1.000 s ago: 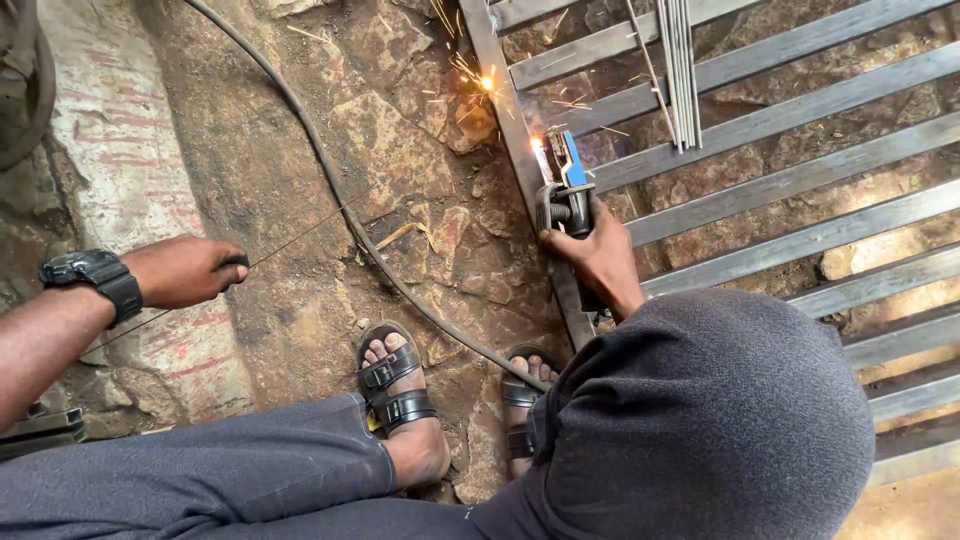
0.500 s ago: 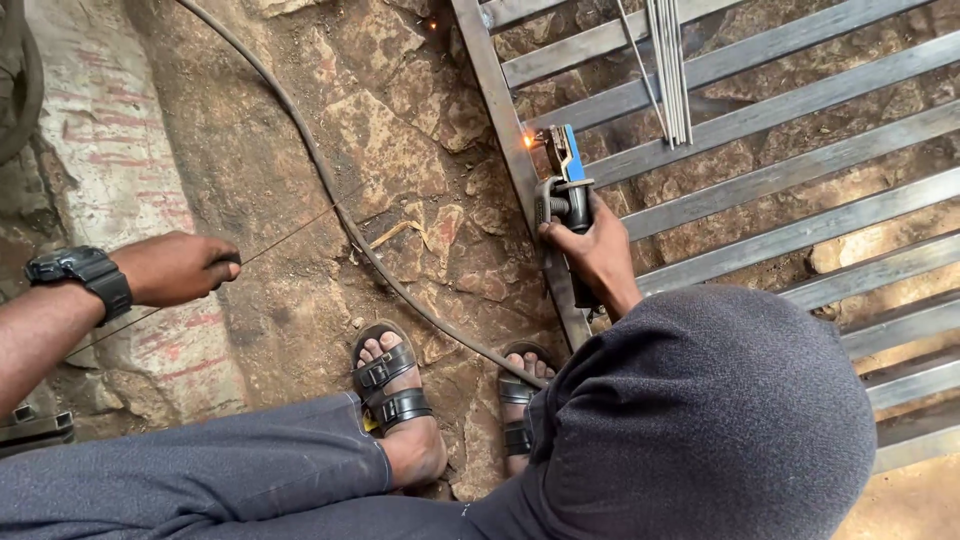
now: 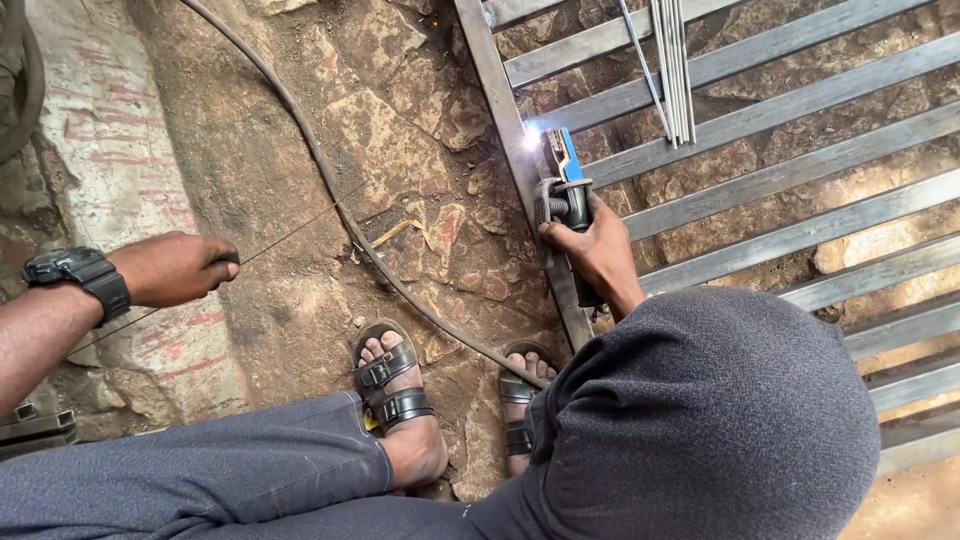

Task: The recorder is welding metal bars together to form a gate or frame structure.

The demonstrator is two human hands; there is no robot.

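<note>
Rock floor (image 3: 300,200): electrode holder (image 3: 565,190) within fingers (image 3: 560,232).

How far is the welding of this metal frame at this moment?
Looks done: the flat bars already lie in place across the frame's side rail. In hand: the right hand holds the electrode holder, with a bright arc at one upper joint. The left hand holds a thin rod. Left: the lower joints; their state is unclear.

Rocky ground (image 3: 400,140) carries a grey metal grille (image 3: 760,170) and black cable (image 3: 330,190).
</note>
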